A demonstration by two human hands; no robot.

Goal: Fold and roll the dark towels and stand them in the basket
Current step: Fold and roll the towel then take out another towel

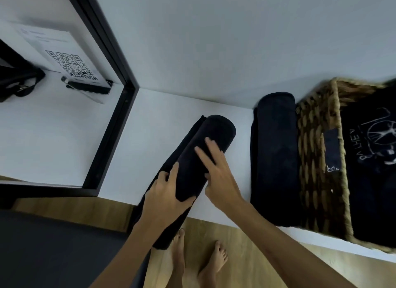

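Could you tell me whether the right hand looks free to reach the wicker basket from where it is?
Probably yes: the right hand only rests on the rolled towel, and just another towel lies before the basket.

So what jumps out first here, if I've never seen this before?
Two bare hands on a dark rolled towel at the middle of the white counter: the left hand grips its near end, the right hand lies on top. To the right, another dark towel lies beside a wicker basket.

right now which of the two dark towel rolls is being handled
The towel roll in the middle of the white shelf: both hands are on it. The other roll lies untouched against the wicker basket.
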